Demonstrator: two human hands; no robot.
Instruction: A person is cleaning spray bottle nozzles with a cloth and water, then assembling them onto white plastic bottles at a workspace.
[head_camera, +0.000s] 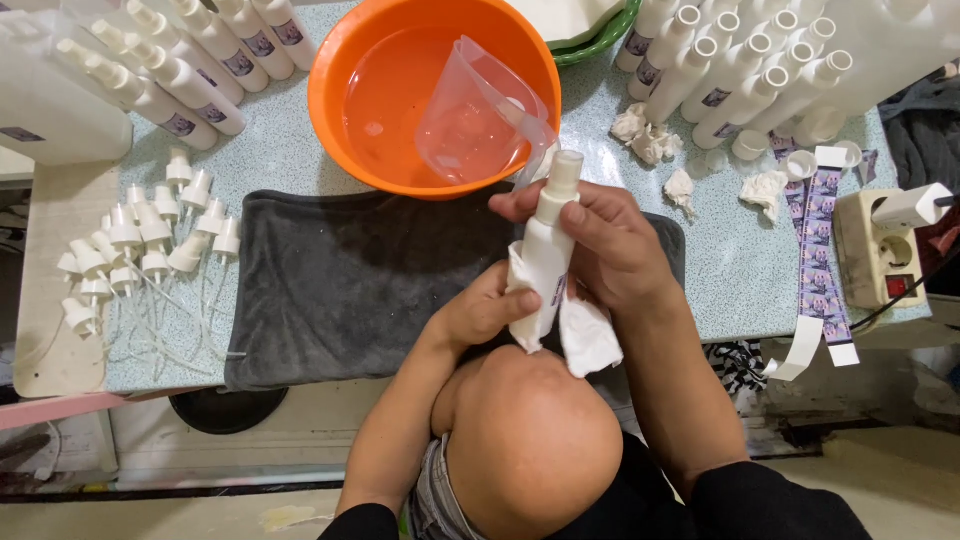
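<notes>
Both hands (560, 270) grip white bottle (548, 245); tissue (585, 335) probably wiping it.

— What's in front of me?

— The basin (340, 90) sits on the table (730, 270) behind the towel (350, 280), the jug (475, 115) inside it.

— And at my sides?

— Spray pumps (140, 245) lie left of the towel, the label strip (820, 250) right. Bottles (740, 70) stand behind, both corners.

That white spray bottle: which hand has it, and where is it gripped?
Both. The right hand wraps the white spray bottle around its body; the left hand presses a white tissue to its base.
</notes>
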